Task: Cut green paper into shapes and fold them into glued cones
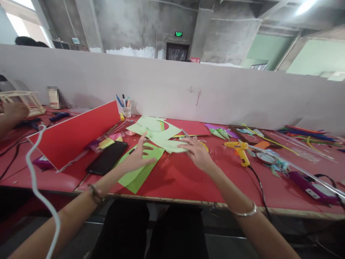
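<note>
My left hand [140,156] is open, fingers spread and bent, above a bright green sheet [137,183] and holding nothing. To the right, my right hand [198,153] has its fingers closed at the edge of a piece of pale green paper [172,146]. A thin grey pointed tool [184,132] sticks up beside those fingers; its kind and whether it is gripped are unclear. Behind both hands lies a larger pale green sheet [137,127] with a round cut-out. A black phone [107,158] rests left of my left hand.
A red board [78,135] leans on the left. Pens stand in a cup [126,110] by the partition [167,86]. A yellow glue gun [239,149] with a cord and a purple device [312,187] lie right. Another person's hand [14,110] is at far left.
</note>
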Motion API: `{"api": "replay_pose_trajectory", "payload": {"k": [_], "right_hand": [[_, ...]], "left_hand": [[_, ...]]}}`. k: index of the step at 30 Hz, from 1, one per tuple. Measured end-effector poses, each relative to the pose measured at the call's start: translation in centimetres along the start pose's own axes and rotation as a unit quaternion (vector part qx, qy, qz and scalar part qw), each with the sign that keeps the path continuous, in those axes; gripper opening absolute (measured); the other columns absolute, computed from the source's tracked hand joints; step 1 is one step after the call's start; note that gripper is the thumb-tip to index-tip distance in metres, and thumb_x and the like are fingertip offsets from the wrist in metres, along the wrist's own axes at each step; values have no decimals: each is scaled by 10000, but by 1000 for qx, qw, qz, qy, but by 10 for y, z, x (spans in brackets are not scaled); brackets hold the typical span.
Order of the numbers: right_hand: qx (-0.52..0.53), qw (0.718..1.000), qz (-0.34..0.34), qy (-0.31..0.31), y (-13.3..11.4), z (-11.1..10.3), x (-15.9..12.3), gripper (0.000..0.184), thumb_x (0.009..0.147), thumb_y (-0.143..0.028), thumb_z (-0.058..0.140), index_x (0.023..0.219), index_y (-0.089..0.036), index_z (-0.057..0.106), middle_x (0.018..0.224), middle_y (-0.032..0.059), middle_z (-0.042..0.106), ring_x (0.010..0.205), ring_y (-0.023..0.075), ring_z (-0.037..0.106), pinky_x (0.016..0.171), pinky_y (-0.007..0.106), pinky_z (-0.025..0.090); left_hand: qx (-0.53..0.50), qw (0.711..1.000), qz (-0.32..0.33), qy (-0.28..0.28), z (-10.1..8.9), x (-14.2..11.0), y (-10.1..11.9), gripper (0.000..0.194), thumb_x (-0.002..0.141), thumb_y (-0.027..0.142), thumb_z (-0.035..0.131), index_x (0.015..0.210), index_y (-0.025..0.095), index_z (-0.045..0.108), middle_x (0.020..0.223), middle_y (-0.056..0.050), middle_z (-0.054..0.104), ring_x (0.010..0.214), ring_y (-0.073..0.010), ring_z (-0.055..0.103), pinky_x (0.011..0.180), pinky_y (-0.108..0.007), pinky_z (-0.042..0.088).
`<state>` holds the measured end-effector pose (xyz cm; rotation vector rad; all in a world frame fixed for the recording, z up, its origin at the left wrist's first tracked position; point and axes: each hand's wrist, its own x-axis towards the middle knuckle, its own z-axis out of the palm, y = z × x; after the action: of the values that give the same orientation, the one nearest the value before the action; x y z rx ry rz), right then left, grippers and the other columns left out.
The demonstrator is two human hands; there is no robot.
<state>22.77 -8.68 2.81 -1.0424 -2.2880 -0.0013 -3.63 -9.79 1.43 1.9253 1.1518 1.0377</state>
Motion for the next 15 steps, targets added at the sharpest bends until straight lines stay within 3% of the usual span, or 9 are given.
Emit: {"api": "replay_pose_trajectory", "payload": {"k": [3,6,10,15], "right_hand": [[32,997,9,-64,-14,6,-42,389,799,-58,376,1040,-236,623,1194,53,529,1089,161,479,910,338,409],[50,990,-5,-132,-28,12,-78,474,741,-4,369,1055,-258,617,1229,40,516,1125,157,463,931,335,401],[88,976,10,-200,-41,9,-103,496,737,-36,419,1145,-283,556,1264,23,491,1162,159,431,972,349,361],[171,964,76,-189,-42,3,-99,271,820,-253,476,1057,-232,606,1174,57,560,1084,174,496,935,327,378]], "left_hand": [[240,968,73,0,1,-49,2,859,670,328,646,1367,246,151,1378,-129,230,1259,-287,260,1011,-461,277],[361,917,136,-97,7,-80,7,687,725,260,594,1332,296,272,1393,-75,257,1276,-276,225,1028,-462,240],[383,893,157,-176,18,-93,14,600,741,183,551,1291,307,347,1312,-30,421,1204,-220,364,1026,-431,246],[321,918,139,-188,25,-83,16,300,815,211,465,1096,266,554,1123,-18,574,1025,-157,510,868,-273,401]]}}
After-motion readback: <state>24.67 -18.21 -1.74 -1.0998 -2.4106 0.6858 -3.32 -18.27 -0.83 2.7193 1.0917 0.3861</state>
